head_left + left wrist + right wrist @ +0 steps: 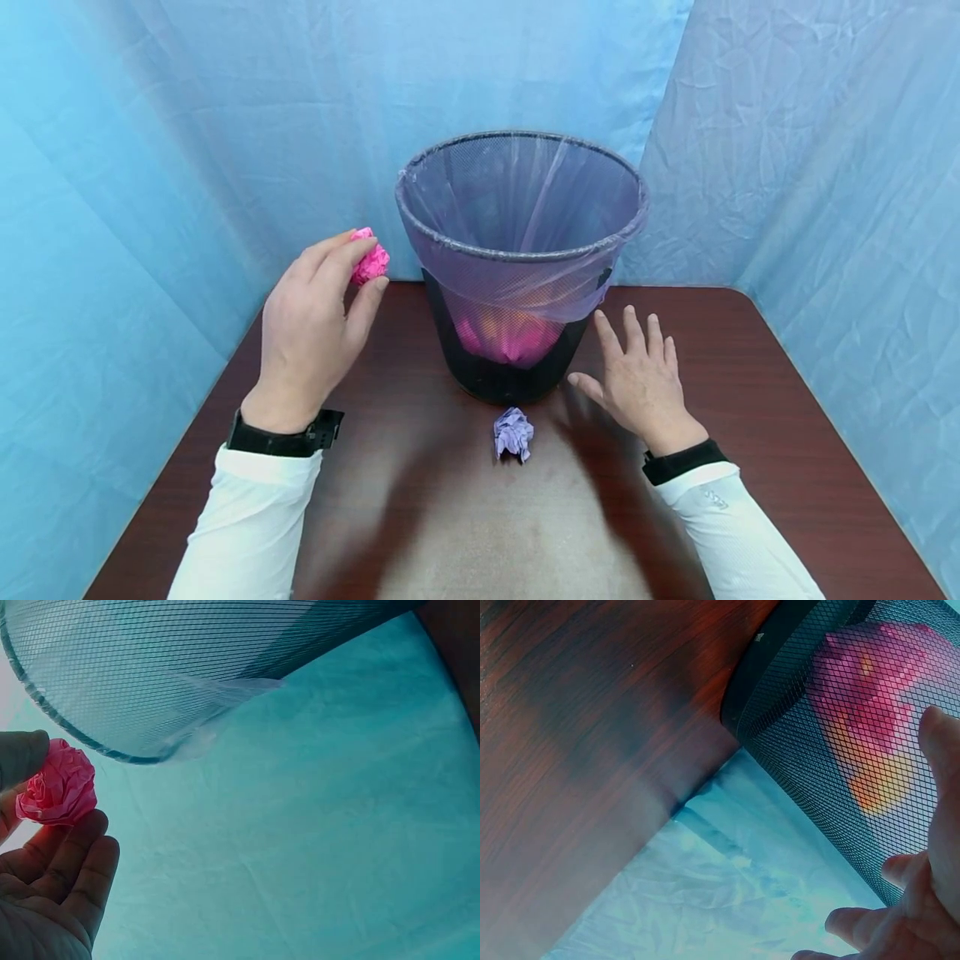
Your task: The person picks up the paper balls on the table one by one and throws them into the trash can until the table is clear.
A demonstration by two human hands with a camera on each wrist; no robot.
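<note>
Between thumb and fingers my left hand pinches a crumpled pink paper ball, raised left of the bin's rim. The left wrist view shows the same pink ball at the fingertips, just below the rim. A black mesh waste bin with a translucent purple liner stands upright at the table's middle. Pink and yellow crumpled paper shows through its mesh. My right hand is spread with fingers extended beside the bin's right side, holding nothing. A crumpled purple paper ball lies in front of the bin.
The dark brown wooden table carries the bin and the purple ball. Light blue cloth hangs behind the table and along both sides, close to its edges.
</note>
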